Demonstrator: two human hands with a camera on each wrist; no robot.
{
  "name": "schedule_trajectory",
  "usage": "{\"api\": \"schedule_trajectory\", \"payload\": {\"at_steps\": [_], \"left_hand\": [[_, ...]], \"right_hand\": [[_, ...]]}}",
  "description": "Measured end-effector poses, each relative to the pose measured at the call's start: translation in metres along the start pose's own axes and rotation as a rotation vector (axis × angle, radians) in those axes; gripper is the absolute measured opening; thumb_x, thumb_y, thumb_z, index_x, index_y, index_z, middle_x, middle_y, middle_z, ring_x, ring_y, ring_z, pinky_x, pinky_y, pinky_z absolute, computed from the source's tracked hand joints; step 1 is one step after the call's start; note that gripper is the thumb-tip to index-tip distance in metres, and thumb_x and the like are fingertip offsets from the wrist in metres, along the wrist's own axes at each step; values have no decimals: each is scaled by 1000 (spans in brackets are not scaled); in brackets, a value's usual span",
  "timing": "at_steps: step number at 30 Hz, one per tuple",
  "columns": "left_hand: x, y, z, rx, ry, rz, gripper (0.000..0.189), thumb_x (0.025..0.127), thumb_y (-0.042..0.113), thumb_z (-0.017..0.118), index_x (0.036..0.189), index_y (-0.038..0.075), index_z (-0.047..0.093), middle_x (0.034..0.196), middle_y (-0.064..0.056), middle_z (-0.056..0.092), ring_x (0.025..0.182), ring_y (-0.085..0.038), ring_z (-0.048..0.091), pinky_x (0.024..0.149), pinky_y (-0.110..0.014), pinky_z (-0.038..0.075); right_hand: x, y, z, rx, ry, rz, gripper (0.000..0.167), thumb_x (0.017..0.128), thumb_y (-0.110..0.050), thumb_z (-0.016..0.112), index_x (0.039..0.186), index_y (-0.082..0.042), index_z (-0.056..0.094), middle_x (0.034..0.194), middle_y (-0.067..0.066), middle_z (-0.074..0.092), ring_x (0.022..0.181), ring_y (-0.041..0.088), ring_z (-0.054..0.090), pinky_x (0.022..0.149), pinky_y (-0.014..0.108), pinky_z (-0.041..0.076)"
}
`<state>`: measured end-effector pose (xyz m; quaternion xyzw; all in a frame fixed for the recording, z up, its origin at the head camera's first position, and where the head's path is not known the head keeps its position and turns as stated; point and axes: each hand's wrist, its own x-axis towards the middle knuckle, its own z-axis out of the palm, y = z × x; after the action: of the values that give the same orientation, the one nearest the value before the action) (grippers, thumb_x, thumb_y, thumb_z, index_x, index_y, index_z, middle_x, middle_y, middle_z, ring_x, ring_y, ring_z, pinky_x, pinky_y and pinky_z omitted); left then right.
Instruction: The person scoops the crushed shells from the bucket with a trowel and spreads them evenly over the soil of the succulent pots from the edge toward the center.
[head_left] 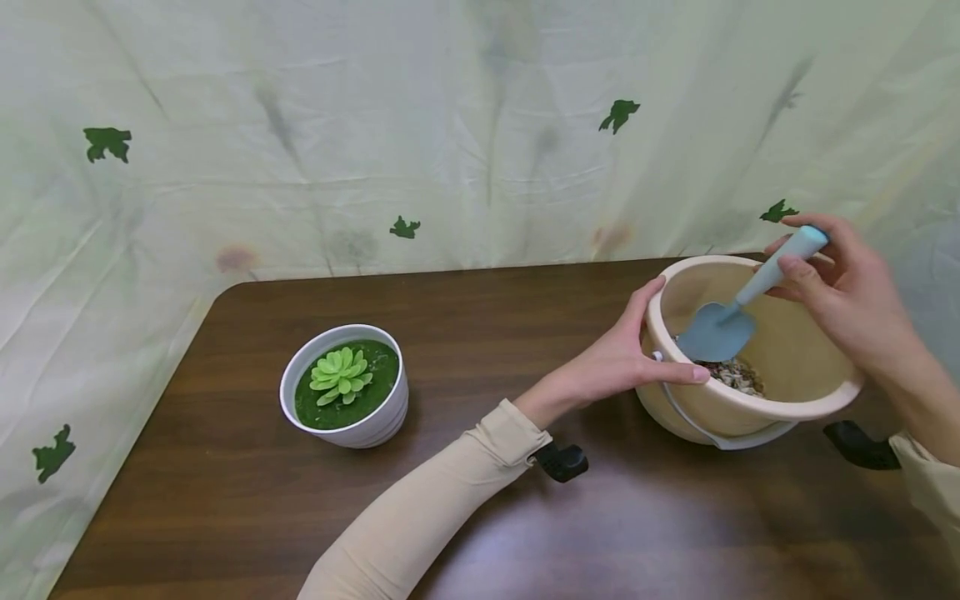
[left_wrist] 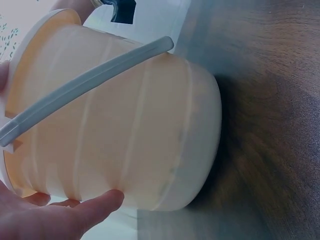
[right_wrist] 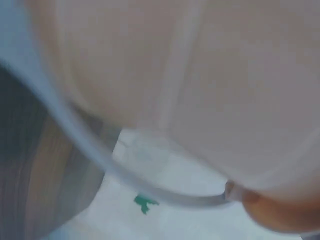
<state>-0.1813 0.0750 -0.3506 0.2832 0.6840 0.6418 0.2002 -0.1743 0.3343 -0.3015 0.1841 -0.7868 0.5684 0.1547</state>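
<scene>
Head view: R hand [head_left: 847, 279] pinches a light-blue hand trowel [head_left: 772, 271] by its handle, thumb on the near side, other fingers bent round behind. Trowel slants down to the L, blade in the mouth of a cream plastic bucket [head_left: 795, 408], just over loose brown-grey bits [head_left: 741, 381]; can't tell if blade touches them. L hand [head_left: 618, 354] grips the bucket's L side, thumb along near rim, fingers spread twd the far side. Bucket's on the R part of the dark wood-grain table [head_left: 465, 350], near the back edge, w/ its pale grey bail [head_left: 693, 427] hanging down in front.

White ribbed pot [head_left: 382, 412] w/ a green succulent [head_left: 341, 377] in dark-green moss-like fill [head_left: 330, 418] is upright on the L half of the table, well apart from both hands. Beige sleeves [head_left: 442, 479], a black wrist device [head_left: 564, 462] at each cuff. Pale cloth backdrop [head_left: 337, 100] w/ dk green leaf-shaped patches [head_left: 107, 143] behind.

L wrist view: L-hand fingers lie against bucket's outer wall, 1 fingertip at the rim; bail crosses the wall diagonally; base on table. R wrist view: blurry, bucket wall up close, bail curving below, bit of table & cloth, 1 green patch.
</scene>
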Motion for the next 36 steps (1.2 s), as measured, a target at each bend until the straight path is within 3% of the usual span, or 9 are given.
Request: {"api": "schedule_trajectory", "payload": {"at_steps": [4,9,12,15,18,23,30,36], "left_hand": [[0,0,-1,-5,6,-8,108,77,20,83,156,36,11,153,9,23,129,-2,34,104,-24,29],[0,-1,0,1,12,-5,108,77,20,84,156,35,11,153,9,25,128,-1,35,105,-24,28],[0,-1,0,5,19,2,108,77,20,84,156,35,12,152,9,27,126,-1,36,105,-24,29],[0,-2,-1,10,19,5,108,77,21,84,156,35,12,152,10,27,126,-2,37,104,-25,29],[0,-2,0,11,18,8,108,77,21,84,155,37,12,151,10,28,126,-1,37,104,-25,29],[1,-3,0,-2,7,7,106,78,19,83,155,36,12,151,9,28,123,-3,39,102,-25,32],[0,-4,0,-16,3,-10,106,78,19,83,155,38,13,150,9,30,123,-3,40,101,-25,34],[0,-4,-1,-7,-7,-10,106,78,20,83,154,42,12,151,11,27,126,-5,39,101,-26,34]], "right_hand": [[1,0,-2,-369,-38,26,39,96,5,54,133,-3,46,111,-1,56,89,-5,61,71,12,49],[-4,-2,-9,-581,-155,67,35,97,0,58,129,-3,44,109,8,62,84,-16,52,64,8,44],[-6,-5,-11,-582,-210,112,36,99,-3,56,133,-6,45,107,20,63,80,-9,57,60,13,48],[-8,-7,-9,-547,-263,165,33,101,-6,54,133,-7,47,102,18,63,75,4,63,61,20,53],[-8,-9,-6,-538,-286,207,22,101,-12,56,123,-9,53,97,13,65,72,13,64,60,27,55],[-7,-10,0,-477,-303,265,16,100,-17,59,112,-8,52,99,14,68,75,15,67,60,33,57],[-5,-8,10,-353,-265,356,23,99,-21,60,110,-5,50,97,10,71,81,14,69,63,38,57],[2,-6,13,-252,-288,435,29,99,-24,61,112,-1,46,99,6,69,84,17,69,66,41,57]]}}
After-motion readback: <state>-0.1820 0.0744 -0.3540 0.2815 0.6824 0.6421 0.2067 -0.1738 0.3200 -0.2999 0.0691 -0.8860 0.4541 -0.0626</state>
